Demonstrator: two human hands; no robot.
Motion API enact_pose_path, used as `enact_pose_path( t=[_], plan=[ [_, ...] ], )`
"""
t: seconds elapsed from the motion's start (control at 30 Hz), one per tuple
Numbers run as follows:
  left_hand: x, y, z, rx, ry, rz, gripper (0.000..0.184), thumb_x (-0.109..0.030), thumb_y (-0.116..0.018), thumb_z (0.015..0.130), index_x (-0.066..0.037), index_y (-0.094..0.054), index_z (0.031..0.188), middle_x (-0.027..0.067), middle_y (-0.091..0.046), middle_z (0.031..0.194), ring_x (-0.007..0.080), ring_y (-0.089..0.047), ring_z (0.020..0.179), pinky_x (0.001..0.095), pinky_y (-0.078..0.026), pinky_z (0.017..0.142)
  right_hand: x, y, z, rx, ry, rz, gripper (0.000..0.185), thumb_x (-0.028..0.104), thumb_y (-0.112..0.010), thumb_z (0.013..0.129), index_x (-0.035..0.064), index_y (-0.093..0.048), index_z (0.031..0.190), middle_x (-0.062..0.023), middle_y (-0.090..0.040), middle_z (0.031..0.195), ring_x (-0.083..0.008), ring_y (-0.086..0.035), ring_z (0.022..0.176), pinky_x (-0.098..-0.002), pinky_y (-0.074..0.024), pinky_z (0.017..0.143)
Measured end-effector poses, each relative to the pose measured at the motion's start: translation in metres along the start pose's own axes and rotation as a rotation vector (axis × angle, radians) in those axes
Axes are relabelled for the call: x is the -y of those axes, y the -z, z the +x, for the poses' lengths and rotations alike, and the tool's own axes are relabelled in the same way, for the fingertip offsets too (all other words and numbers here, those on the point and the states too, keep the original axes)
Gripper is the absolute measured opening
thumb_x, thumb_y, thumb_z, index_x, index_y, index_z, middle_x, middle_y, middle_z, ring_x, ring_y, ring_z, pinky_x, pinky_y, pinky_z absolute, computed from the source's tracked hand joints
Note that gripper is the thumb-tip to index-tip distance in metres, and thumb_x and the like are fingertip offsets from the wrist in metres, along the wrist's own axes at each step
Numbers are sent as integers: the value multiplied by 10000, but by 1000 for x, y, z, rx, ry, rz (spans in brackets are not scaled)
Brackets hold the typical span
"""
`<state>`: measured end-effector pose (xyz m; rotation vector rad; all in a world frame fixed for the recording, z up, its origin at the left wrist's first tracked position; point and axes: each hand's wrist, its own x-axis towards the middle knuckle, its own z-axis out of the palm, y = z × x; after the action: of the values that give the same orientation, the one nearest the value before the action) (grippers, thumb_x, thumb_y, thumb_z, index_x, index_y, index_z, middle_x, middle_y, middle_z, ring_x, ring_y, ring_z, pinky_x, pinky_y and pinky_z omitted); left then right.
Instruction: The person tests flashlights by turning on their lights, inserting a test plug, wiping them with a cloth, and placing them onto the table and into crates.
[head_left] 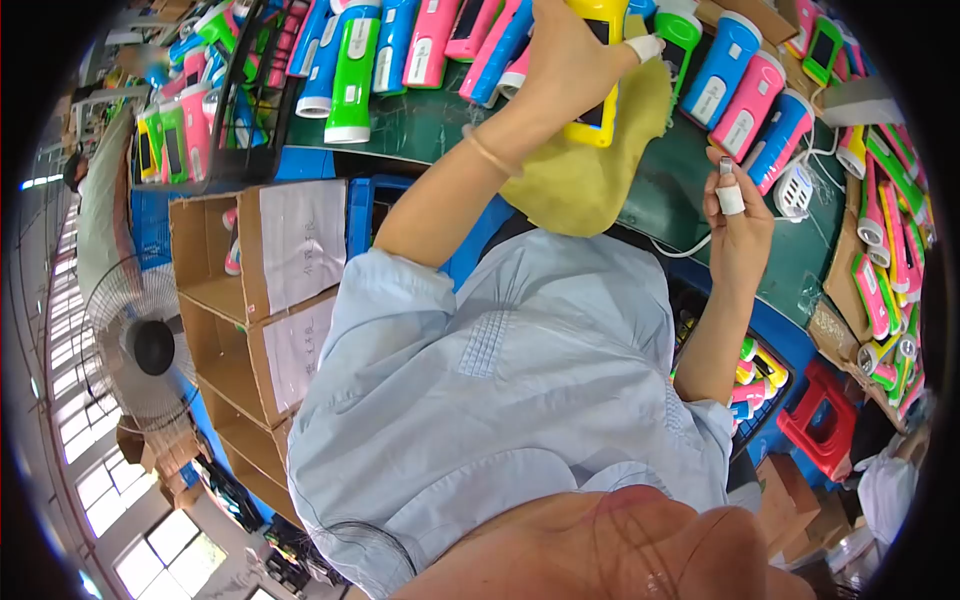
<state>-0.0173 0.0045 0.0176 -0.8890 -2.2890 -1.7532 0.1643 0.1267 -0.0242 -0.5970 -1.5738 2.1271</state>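
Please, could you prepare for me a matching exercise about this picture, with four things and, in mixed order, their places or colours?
Column one
1. Yellow device
2. Small metal tip
3. Fan
4. Plastic frame

Column two
A. Red
B. Beside the cardboard shelf
C. In the left hand
D. At the fingers of the right hand

Right pairs: 1-C, 2-D, 3-B, 4-A
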Motion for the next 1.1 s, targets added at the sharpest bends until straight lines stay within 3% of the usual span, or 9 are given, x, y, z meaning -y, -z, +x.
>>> enact_pose_path(
  t=[0.13, 0.23, 0.37, 0.47, 0.63, 0.7, 0.9, 1.0, 1.1],
  plan=[
    [23, -7, 4, -100, -70, 87, 539, -203, -646, 800, 47, -348, 1173, 162, -469, 1060, 262, -501, 974, 360, -420, 859, -8, -1, 11, -9, 87, -145, 201, 99, -625, 843, -6, -642, 1014, -13, -603, 817, -61, -507, 672, -175, -378, 572],
    [33, 9, 11, 469, 532, -839, 487, -238, -633, 832, 25, -399, 1168, 118, -507, 1010, 225, -534, 902, 331, -453, 815, 4, -20, 10, -34, 196, -376, 162, 90, -636, 834, 11, -649, 975, -3, -606, 825, -72, -530, 740, -193, -418, 642],
    [13, 8, -20, 503, 664, -1272, 343, -228, -531, 900, 21, -476, 1131, 108, -560, 949, 200, -577, 860, 350, -527, 709, 27, -50, 9, 117, 637, -869, 95, 35, -620, 793, -3, -619, 880, -95, -589, 792, -202, -573, 728, -273, -444, 682],
    [11, -2, -29, 418, 514, -946, 286, -251, -537, 887, -4, -537, 1029, 90, -578, 847, 185, -584, 746, 330, -517, 651, 27, -61, 12, 137, 953, -1164, 82, -7, -613, 742, -10, -602, 822, -125, -571, 789, -266, -557, 723, -301, -447, 664],
    [1, 2, -33, 408, 429, -1193, 337, -342, -561, 854, -7, -561, 888, 84, -571, 732, 179, -574, 663, 315, -503, 598, 60, -37, 16, 892, 539, -539, 154, 12, -641, 690, 4, -606, 839, -95, -570, 810, -232, -550, 728, -314, -436, 633],
    [10, 11, -28, 524, 469, -1437, 441, -297, -607, 859, -9, -453, 1156, 83, -546, 960, 188, -565, 842, 309, -487, 768, 56, -44, -4, 649, 509, -645, 180, 19, -641, 700, 22, -619, 878, -83, -563, 812, -226, -549, 730, -313, -430, 618],
    [14, -12, -35, 409, 548, -1570, 602, -633, -413, 843, -103, -450, 1127, 45, -531, 930, 166, -557, 750, 317, -487, 687, 16, -37, -14, 668, 1289, -798, 320, 53, -679, 647, 46, -620, 962, -29, -476, 730, -176, -481, 627, -299, -363, 521],
    [18, -17, -42, 310, 663, -1599, 626, -645, -410, 837, -97, -438, 1138, 50, -539, 908, 184, -549, 767, 320, -470, 705, 27, -29, -16, 713, 1181, -869, 409, 142, -737, 643, 36, -589, 1009, -40, -470, 716, -196, -495, 633, -313, -380, 509],
    [11, -29, -42, 399, 479, -1718, 652, -642, -397, 844, -72, -414, 1159, 64, -548, 868, 201, -555, 776, 317, -474, 714, 25, -58, -26, 86, 800, -918, 528, 265, -792, 595, 41, -567, 1016, -48, -457, 682, -217, -500, 637, -330, -400, 508]
  ],
)
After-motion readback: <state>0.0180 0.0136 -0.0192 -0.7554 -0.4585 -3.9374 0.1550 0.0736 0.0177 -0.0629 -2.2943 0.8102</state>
